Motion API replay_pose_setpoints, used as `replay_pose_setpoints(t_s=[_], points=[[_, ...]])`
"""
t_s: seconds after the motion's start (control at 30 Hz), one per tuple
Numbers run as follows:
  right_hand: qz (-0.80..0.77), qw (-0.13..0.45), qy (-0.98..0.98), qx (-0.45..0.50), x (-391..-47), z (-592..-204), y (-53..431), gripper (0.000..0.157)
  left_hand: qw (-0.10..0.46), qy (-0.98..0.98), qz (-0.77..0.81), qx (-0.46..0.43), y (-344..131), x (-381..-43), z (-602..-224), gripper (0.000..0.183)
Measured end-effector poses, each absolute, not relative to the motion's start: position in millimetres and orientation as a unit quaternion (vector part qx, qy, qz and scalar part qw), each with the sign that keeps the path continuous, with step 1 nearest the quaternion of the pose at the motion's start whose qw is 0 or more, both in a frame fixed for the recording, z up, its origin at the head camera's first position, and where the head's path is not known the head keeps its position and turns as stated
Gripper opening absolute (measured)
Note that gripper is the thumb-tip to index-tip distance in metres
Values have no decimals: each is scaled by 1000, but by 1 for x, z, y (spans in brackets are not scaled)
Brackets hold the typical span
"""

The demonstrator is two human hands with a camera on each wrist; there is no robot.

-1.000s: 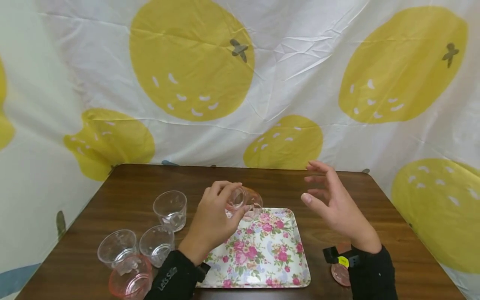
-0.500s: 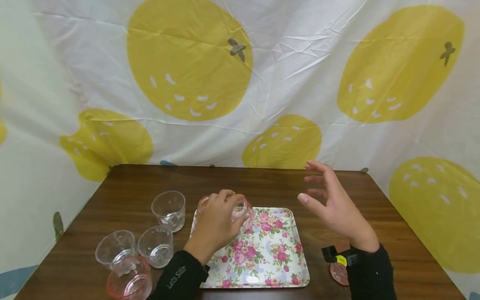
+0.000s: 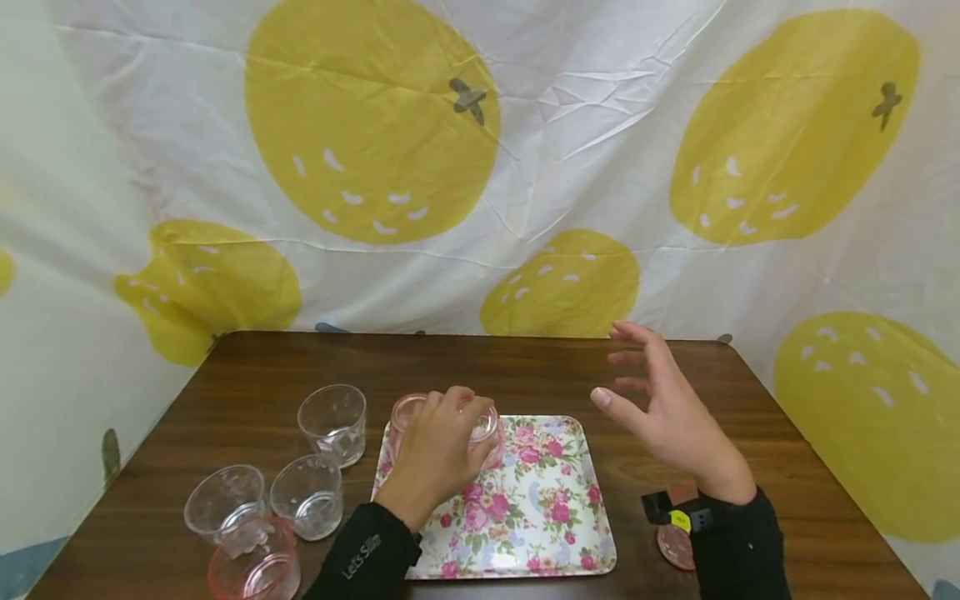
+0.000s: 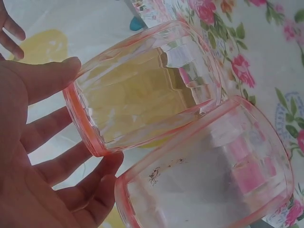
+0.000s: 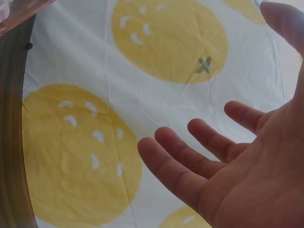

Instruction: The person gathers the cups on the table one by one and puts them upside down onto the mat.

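My left hand [image 3: 438, 458] grips a pink-tinted clear glass [image 3: 486, 429] by its base, thumb on one side and fingers on the other. It stands upside down at the far left part of the floral tray [image 3: 525, 508]. Beside it is a second upside-down pink glass [image 3: 407, 408], partly hidden behind the hand. In the left wrist view the held glass [image 4: 142, 90] and its neighbour [image 4: 204, 175] are side by side, rims towards the tray. My right hand [image 3: 667, 408] is raised right of the tray, fingers spread, holding nothing.
Left of the tray stand three clear glasses [image 3: 333, 425] and a pink-rimmed glass [image 3: 255, 562], all upright. Another pink glass [image 3: 677, 546] is partly hidden under the right wrist. A fruit-print cloth [image 3: 562, 167] hangs behind the brown table [image 3: 540, 375].
My left hand has brought the tilted pink glass down and slightly left, turning it base-up beside the other glass on the tray. The right hand has stayed almost still.
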State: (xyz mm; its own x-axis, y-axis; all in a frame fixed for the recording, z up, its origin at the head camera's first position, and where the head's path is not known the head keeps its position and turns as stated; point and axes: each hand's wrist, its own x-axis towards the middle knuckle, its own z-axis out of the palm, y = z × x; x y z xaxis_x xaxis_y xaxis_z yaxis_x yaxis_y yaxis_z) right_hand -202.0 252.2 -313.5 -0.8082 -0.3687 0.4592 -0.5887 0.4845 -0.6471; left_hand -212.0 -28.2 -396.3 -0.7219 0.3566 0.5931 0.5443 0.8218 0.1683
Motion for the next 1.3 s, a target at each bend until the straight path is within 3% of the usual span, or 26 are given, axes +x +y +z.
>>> replay_pose_setpoints(t_s=[0.4,1.3], points=[[411,132,-858,278,-205,-317,250,80,281,-922,-126,-236,-28,-215,-397,41],[389,129,-871,271,-208,-318,246,82,192,-950,-89,-229,-24,-227,-390,42]])
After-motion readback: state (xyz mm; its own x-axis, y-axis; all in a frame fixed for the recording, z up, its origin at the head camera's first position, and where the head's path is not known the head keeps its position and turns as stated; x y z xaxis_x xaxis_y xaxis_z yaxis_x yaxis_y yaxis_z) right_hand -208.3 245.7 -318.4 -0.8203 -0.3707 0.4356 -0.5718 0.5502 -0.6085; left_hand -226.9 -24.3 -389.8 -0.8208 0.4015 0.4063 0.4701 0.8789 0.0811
